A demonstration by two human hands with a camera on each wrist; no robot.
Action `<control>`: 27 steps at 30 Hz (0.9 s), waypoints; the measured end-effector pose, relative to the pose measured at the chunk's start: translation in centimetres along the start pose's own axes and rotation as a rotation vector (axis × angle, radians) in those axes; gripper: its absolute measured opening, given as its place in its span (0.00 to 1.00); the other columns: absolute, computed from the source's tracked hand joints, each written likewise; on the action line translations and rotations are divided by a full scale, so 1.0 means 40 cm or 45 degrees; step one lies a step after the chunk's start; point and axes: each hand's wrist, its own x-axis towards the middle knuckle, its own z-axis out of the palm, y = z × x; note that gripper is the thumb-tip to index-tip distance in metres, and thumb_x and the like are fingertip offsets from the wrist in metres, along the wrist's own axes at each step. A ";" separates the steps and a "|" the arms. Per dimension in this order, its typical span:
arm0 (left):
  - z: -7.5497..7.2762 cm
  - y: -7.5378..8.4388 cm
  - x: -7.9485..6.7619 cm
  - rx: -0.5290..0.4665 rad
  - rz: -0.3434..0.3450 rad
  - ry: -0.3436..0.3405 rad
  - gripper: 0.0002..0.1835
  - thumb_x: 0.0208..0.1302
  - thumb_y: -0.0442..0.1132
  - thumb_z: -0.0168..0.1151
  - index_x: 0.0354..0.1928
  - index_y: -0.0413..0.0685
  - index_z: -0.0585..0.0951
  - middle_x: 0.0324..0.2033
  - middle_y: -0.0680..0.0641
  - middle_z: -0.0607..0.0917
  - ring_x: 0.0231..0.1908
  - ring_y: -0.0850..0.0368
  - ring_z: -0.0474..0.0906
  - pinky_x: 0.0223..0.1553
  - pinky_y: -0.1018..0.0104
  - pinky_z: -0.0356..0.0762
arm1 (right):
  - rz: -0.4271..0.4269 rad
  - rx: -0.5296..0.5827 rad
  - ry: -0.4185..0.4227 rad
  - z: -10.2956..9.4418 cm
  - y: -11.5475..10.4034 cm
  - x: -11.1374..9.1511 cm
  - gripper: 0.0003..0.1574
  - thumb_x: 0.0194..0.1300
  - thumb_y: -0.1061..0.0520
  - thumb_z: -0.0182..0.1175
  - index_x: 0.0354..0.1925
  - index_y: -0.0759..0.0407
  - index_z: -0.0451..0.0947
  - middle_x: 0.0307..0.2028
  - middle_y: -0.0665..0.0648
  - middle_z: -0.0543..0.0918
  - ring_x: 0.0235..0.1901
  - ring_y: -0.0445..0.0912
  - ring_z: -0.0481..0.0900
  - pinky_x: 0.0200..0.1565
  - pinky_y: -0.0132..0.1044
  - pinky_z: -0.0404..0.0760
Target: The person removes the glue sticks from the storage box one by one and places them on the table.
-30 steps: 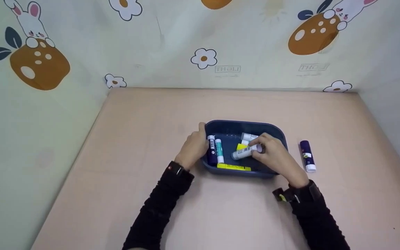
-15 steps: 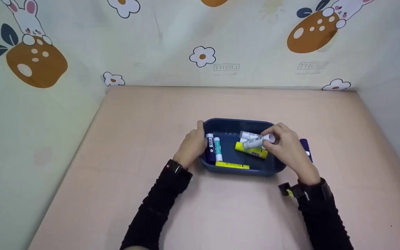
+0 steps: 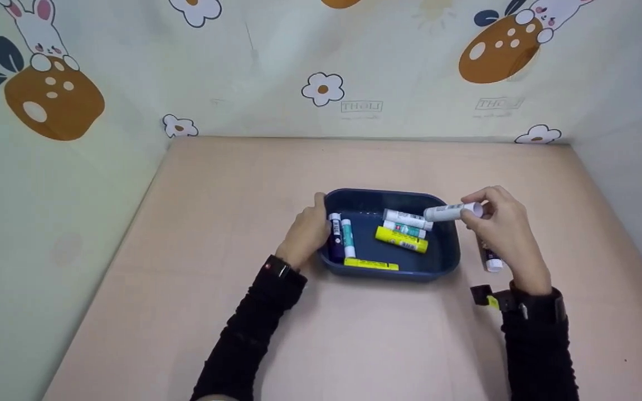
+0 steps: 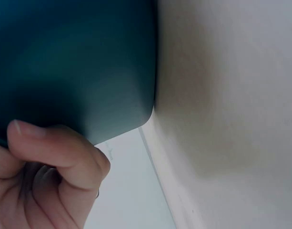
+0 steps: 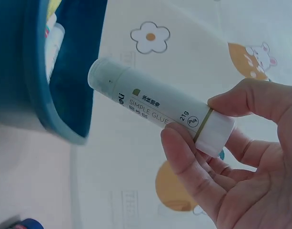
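A white glue stick (image 5: 155, 102), its label reading "SIMPLE GLUE", is pinched near one end by my right hand (image 3: 502, 231). In the head view it is up over the right rim of the dark blue bin (image 3: 444, 262). At the bin's left side my left hand (image 3: 305, 231) grips the wall, its curled fingers showing in the left wrist view. Inside the bin lie a white glue stick (image 3: 404, 218), a teal-and-white one (image 3: 404, 229) and a yellow one (image 3: 401, 239). A purple glue stick (image 3: 336, 239) and a slim teal one (image 3: 348, 238) line the left wall.
Another yellow stick (image 3: 371, 264) lies along the bin's front wall. On the table (image 3: 388, 340) right of the bin rests a purple glue stick (image 3: 492, 259) with a white end, partly behind my right hand. A patterned wall covering (image 3: 265, 83) rises behind the table.
My right hand has lifted the white glue stick from among the others and carried it rightward to the bin's right rim. The left hand keeps its grip on the bin.
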 end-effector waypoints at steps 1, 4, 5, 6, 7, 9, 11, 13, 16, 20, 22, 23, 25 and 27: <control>0.000 0.000 0.000 -0.002 -0.005 -0.003 0.22 0.62 0.31 0.49 0.58 0.41 0.60 0.39 0.34 0.82 0.35 0.44 0.81 0.34 0.53 0.78 | 0.010 -0.001 0.001 -0.008 0.004 -0.001 0.12 0.58 0.61 0.57 0.41 0.65 0.77 0.39 0.59 0.75 0.29 0.38 0.72 0.28 0.21 0.70; 0.000 -0.001 -0.003 -0.002 0.007 -0.003 0.21 0.62 0.31 0.49 0.57 0.41 0.60 0.38 0.34 0.82 0.32 0.46 0.81 0.31 0.54 0.77 | 0.044 -0.002 0.008 -0.032 0.015 -0.005 0.14 0.59 0.59 0.57 0.43 0.65 0.76 0.42 0.60 0.74 0.30 0.36 0.71 0.29 0.20 0.69; 0.000 -0.002 -0.003 -0.002 0.013 -0.004 0.21 0.63 0.31 0.49 0.57 0.41 0.60 0.37 0.34 0.82 0.32 0.47 0.81 0.30 0.55 0.77 | 0.057 -0.005 0.017 -0.040 0.020 -0.005 0.15 0.59 0.59 0.56 0.44 0.65 0.76 0.42 0.60 0.74 0.30 0.35 0.70 0.29 0.20 0.69; 0.000 -0.002 -0.004 -0.002 0.019 -0.007 0.21 0.63 0.31 0.49 0.57 0.41 0.60 0.37 0.35 0.82 0.31 0.48 0.80 0.29 0.56 0.77 | 0.066 -0.010 0.025 -0.047 0.025 -0.006 0.15 0.60 0.58 0.56 0.44 0.66 0.76 0.43 0.60 0.74 0.30 0.34 0.70 0.29 0.20 0.68; -0.001 -0.003 -0.005 0.001 0.028 -0.007 0.21 0.63 0.31 0.49 0.57 0.41 0.60 0.37 0.35 0.83 0.30 0.48 0.80 0.29 0.57 0.76 | 0.077 -0.008 0.035 -0.054 0.031 -0.007 0.16 0.60 0.58 0.57 0.44 0.66 0.76 0.43 0.60 0.73 0.29 0.31 0.70 0.28 0.20 0.68; -0.002 -0.002 -0.005 0.005 0.037 -0.009 0.21 0.63 0.32 0.49 0.57 0.41 0.60 0.37 0.35 0.83 0.30 0.49 0.80 0.28 0.57 0.76 | 0.103 -0.010 0.051 -0.066 0.045 -0.007 0.16 0.60 0.58 0.57 0.45 0.67 0.76 0.43 0.60 0.73 0.28 0.29 0.70 0.27 0.20 0.69; -0.003 -0.001 -0.005 0.001 0.032 -0.010 0.21 0.63 0.32 0.50 0.57 0.41 0.60 0.37 0.35 0.83 0.30 0.48 0.80 0.29 0.57 0.76 | 0.136 -0.022 0.050 -0.075 0.061 -0.006 0.17 0.60 0.57 0.57 0.45 0.67 0.75 0.43 0.60 0.72 0.27 0.28 0.70 0.25 0.21 0.70; -0.003 -0.001 -0.005 0.003 0.029 -0.009 0.21 0.63 0.32 0.50 0.57 0.41 0.60 0.37 0.35 0.83 0.31 0.48 0.80 0.29 0.56 0.76 | 0.172 -0.040 0.038 -0.082 0.077 -0.004 0.18 0.61 0.57 0.56 0.46 0.68 0.74 0.43 0.61 0.71 0.27 0.29 0.70 0.25 0.21 0.71; -0.003 -0.001 -0.004 0.005 0.027 -0.010 0.21 0.63 0.32 0.50 0.57 0.41 0.60 0.38 0.35 0.83 0.31 0.48 0.80 0.30 0.55 0.77 | 0.239 -0.083 0.013 -0.088 0.100 0.001 0.20 0.61 0.57 0.55 0.47 0.70 0.72 0.43 0.62 0.70 0.27 0.34 0.71 0.26 0.24 0.71; -0.002 -0.001 -0.004 0.003 0.036 0.002 0.21 0.62 0.32 0.50 0.56 0.40 0.60 0.37 0.35 0.83 0.32 0.47 0.80 0.31 0.53 0.77 | 0.351 -0.123 -0.013 -0.094 0.123 0.005 0.22 0.61 0.56 0.53 0.48 0.72 0.70 0.46 0.68 0.69 0.28 0.40 0.74 0.27 0.28 0.70; -0.001 -0.002 -0.004 0.000 0.033 0.005 0.21 0.62 0.31 0.50 0.56 0.40 0.60 0.37 0.35 0.83 0.32 0.46 0.80 0.31 0.53 0.77 | 0.403 -0.140 -0.026 -0.096 0.135 0.005 0.23 0.61 0.56 0.52 0.48 0.73 0.69 0.47 0.70 0.69 0.27 0.42 0.77 0.27 0.30 0.70; -0.001 -0.002 -0.004 -0.003 0.031 0.006 0.21 0.62 0.31 0.50 0.56 0.40 0.60 0.37 0.35 0.83 0.32 0.46 0.80 0.31 0.53 0.77 | 0.424 -0.151 -0.034 -0.097 0.140 0.005 0.23 0.61 0.56 0.52 0.48 0.74 0.69 0.47 0.71 0.70 0.28 0.44 0.78 0.28 0.31 0.70; 0.000 -0.002 -0.003 -0.008 0.025 0.007 0.21 0.62 0.31 0.50 0.56 0.41 0.60 0.36 0.35 0.82 0.31 0.46 0.80 0.31 0.53 0.77 | 0.461 -0.173 -0.049 -0.098 0.152 0.003 0.24 0.62 0.55 0.51 0.48 0.74 0.68 0.46 0.72 0.70 0.30 0.48 0.79 0.28 0.33 0.69; 0.000 -0.002 -0.003 -0.012 0.023 0.007 0.21 0.61 0.31 0.49 0.56 0.41 0.60 0.36 0.35 0.82 0.31 0.46 0.80 0.31 0.53 0.77 | 0.493 -0.183 -0.066 -0.098 0.163 0.001 0.25 0.63 0.55 0.51 0.49 0.75 0.67 0.46 0.72 0.70 0.34 0.53 0.77 0.29 0.34 0.68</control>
